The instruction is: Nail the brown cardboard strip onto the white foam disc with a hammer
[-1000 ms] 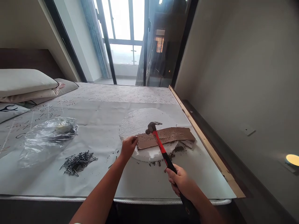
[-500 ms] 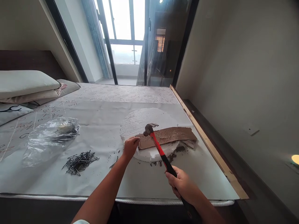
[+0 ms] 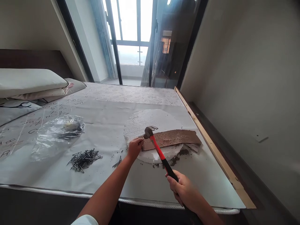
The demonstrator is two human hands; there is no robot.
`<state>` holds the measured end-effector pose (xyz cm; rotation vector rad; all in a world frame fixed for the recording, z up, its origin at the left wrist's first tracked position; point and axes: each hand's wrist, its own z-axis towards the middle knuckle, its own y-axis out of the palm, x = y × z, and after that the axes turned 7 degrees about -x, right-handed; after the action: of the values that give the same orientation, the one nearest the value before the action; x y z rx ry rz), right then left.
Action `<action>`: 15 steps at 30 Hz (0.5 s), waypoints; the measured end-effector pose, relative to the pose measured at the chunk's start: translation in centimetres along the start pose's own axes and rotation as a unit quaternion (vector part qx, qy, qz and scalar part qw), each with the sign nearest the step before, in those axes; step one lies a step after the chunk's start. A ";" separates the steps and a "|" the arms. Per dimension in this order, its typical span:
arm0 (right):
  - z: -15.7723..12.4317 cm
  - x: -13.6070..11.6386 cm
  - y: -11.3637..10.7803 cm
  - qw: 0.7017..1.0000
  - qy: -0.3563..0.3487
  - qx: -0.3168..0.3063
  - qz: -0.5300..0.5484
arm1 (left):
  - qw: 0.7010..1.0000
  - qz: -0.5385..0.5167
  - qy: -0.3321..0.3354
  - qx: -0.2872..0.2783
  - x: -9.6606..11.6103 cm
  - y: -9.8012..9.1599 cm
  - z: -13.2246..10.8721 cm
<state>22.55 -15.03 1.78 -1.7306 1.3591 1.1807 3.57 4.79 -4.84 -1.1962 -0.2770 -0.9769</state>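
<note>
My right hand (image 3: 184, 189) is wrapped round the black grip of a claw hammer (image 3: 159, 150) with a red and black handle. The hammer's head is close above the fingertips of my left hand (image 3: 135, 147). Those fingertips are pinched on a nail, mostly hidden, at the left end of a brown board (image 3: 174, 138). Many small holes or bumps dot the board's surface. Beneath it lies a round white foam slab (image 3: 136, 123), with dark crumbs scattered along its near edge.
Left of my forearm lie a heap of nails (image 3: 84, 160) and a few loose nails (image 3: 117, 162). Behind the heap is a clear plastic bag (image 3: 58, 134). Pillows (image 3: 32, 82) rest at the far left. A wooden strip (image 3: 211, 145) runs along the right edge of the bed.
The view has shifted slightly, so things appear a little farther right. The hammer's head sits slightly nearer my left fingertips. Both hands keep their grips.
</note>
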 end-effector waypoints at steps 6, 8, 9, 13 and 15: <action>-0.3 -0.4 0.7 1.000 -0.021 -0.005 -0.018 | 1.000 -0.011 0.015 0.018 -0.2 0.7 -0.5; -0.3 -0.5 0.8 1.000 -0.010 -0.005 -0.020 | 1.000 -0.011 0.013 0.024 -0.3 0.8 -0.6; -0.3 -0.6 0.8 1.000 0.000 -0.005 -0.023 | 1.000 -0.010 0.012 0.024 -0.4 0.8 -0.6; -0.6 -0.8 0.9 1.000 0.001 -0.003 -0.030 | 1.000 -0.016 0.012 0.021 -0.5 0.9 -0.8; -0.7 -1.0 0.9 1.000 -0.013 -0.009 -0.027 | 0.999 -0.021 0.017 0.020 -0.6 0.9 -0.8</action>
<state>21.79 -15.48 2.97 -1.7489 1.2814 1.1846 3.64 4.38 -6.14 -1.1410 -0.2940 -1.0220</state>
